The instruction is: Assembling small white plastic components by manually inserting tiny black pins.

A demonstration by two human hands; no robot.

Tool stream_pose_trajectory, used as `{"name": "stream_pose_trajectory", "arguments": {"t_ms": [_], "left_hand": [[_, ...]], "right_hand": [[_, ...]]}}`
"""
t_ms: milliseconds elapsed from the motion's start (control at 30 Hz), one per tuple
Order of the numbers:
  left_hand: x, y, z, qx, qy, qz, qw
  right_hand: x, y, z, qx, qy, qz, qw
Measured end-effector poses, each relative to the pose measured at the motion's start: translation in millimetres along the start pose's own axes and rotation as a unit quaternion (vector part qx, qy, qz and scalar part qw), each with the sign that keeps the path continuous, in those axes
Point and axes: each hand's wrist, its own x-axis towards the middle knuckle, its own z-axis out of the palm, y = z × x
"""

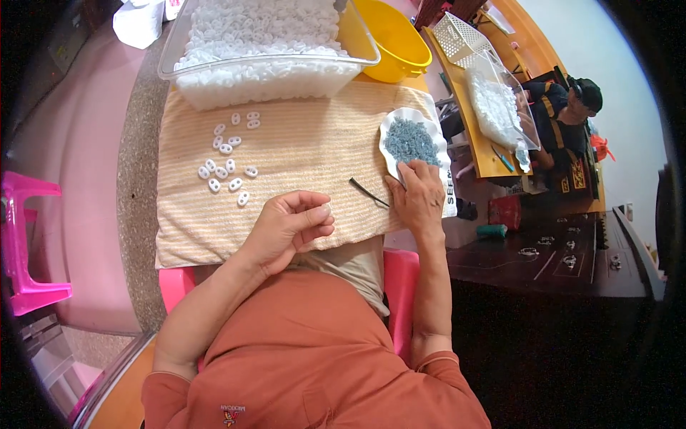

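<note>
My left hand rests on the striped beige cloth, fingers curled, pinching a small white plastic piece at the fingertips. My right hand lies at the cloth's right edge, fingers reaching into a white scalloped dish heaped with small grey-blue parts. A thin dark tool lies on the cloth just left of the right hand. Several white oval pieces are scattered on the cloth's left part.
A clear bin full of white pieces stands at the cloth's far edge, a yellow bucket beside it. A pink stool stands far left. Another person sits at a wooden table to the right.
</note>
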Motion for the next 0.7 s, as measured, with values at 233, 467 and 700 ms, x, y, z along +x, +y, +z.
{"name": "stream_pose_trajectory", "arguments": {"t_ms": [233,467,700], "left_hand": [[0,1,1,0.003,0.009,-0.004,1.000],[0,2,0,-0.002,0.006,-0.004,1.000],[-1,3,2,0.001,0.006,-0.007,1.000]], "right_hand": [[-2,0,5,0.012,0.026,-0.001,1.000],[-1,-2,9,-0.006,0.054,-0.034,0.998],[-3,-3,18,0.004,0.092,-0.041,0.995]]}}
